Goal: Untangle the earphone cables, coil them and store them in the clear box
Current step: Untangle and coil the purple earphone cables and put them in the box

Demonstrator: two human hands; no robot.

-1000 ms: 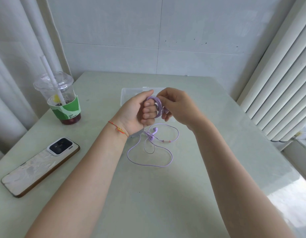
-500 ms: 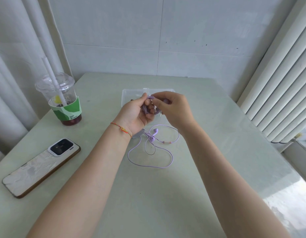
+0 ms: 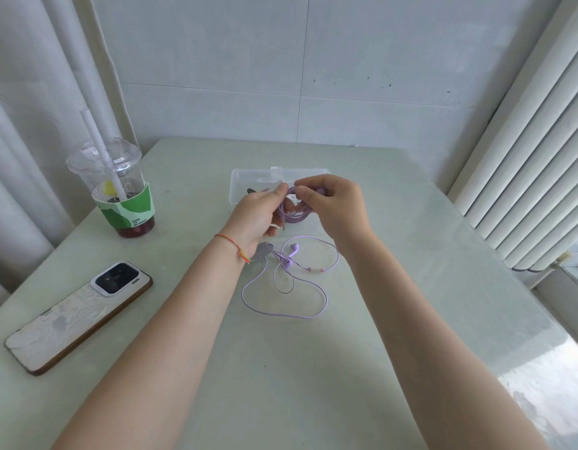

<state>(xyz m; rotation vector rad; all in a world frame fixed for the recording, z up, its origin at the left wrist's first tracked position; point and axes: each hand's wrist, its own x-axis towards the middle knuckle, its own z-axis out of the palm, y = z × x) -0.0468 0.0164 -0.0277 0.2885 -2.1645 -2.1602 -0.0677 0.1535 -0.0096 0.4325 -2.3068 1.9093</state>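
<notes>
Left hand [image 3: 258, 216]: pinches the coiled lilac earphone cable [image 3: 294, 213].
Right hand [image 3: 333, 206]: grips the coil's top, over the clear plastic box [image 3: 240, 183].
Tip: keep loops tight, lower in flat.
Near bench [image 3: 410, 254]: second loose lilac earphone cable [image 3: 325, 295] waits.

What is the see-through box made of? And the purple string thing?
The clear box looks like hard, glossy plastic: you can see through its walls. The purple earphone cable looks like soft, rubbery plastic, since it bends into loose loops on the table.
</notes>
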